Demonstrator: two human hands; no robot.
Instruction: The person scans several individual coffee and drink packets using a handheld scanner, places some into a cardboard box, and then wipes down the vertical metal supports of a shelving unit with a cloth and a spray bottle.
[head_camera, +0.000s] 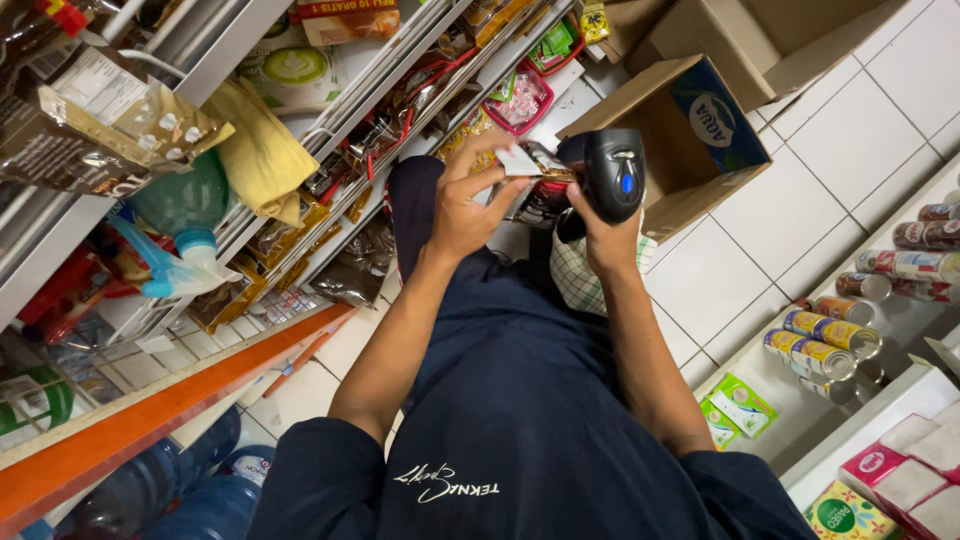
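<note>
My left hand pinches a small flat packet, white at one end and dark and shiny at the other, at chest height. My right hand grips a black handheld scanner with a blue button; its head sits right beside the packet. Both forearms rise from my dark blue shirt. The far side of the packet is hidden by my fingers.
Shelves on the left carry sachets, packets and a yellow cloth. An open cardboard box lies on the white tiled floor ahead. A low shelf on the right holds tins and tissue packs. Water jugs stand lower left.
</note>
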